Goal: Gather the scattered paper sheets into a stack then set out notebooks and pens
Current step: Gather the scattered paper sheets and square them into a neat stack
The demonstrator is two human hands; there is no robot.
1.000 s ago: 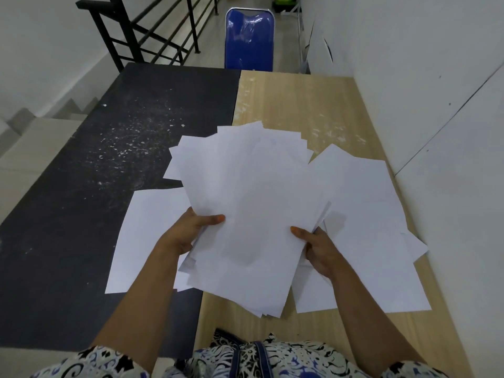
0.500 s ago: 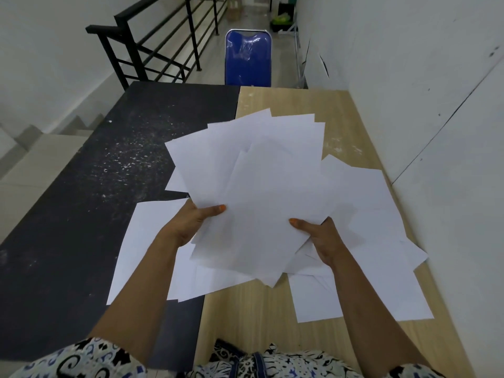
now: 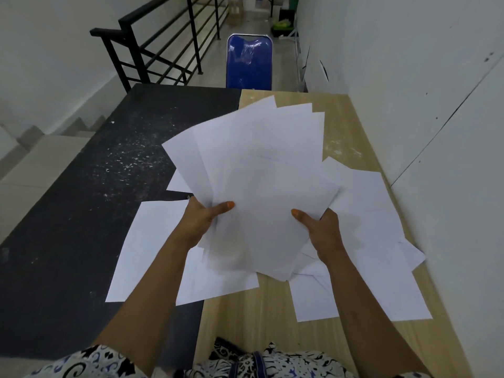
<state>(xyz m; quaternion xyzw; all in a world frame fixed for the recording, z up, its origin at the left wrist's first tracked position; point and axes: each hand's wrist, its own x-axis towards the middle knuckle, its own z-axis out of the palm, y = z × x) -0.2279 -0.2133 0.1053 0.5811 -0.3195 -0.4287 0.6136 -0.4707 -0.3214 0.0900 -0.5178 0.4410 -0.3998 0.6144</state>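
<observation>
Dark table: black rectangular tabletop with pale scuffs point(image 3: 81, 186) filled the left of the view, butted edge to edge against the wooden one.
Wooden table: light wood-grain rectangular tabletop point(image 3: 245, 317) ran along the white wall on the right.
Loose sheets: scattered white paper sheets lay flat on both tops; one large sheet point(image 3: 147, 249) sat on the black side under the left forearm, an overlapping group point(image 3: 376, 241) on the wood side beneath and right of the right hand.
Held sheets: fanned bundle of white paper sheets point(image 3: 261, 186) was lifted above the tables, uneven, corners splayed up and away from the person, lower edges ragged.
Left arm: bare forearm reached forward from lower left, wrist straight.
Left hand point(image 3: 200, 223): gripped the bundle's left lower edge, thumb lying across the top face, fingers hidden under the paper.
Right arm: bare forearm came in from lower right, angled inward.
Right hand point(image 3: 323, 231): gripped the bundle's right lower edge, thumb on top pointing left, fingers hidden beneath.
Chair: blue plastic-wrapped chair back point(image 3: 249, 65) stood past the far table edge.
Railing: black metal stair railing point(image 3: 152, 50) stood at upper left.
</observation>
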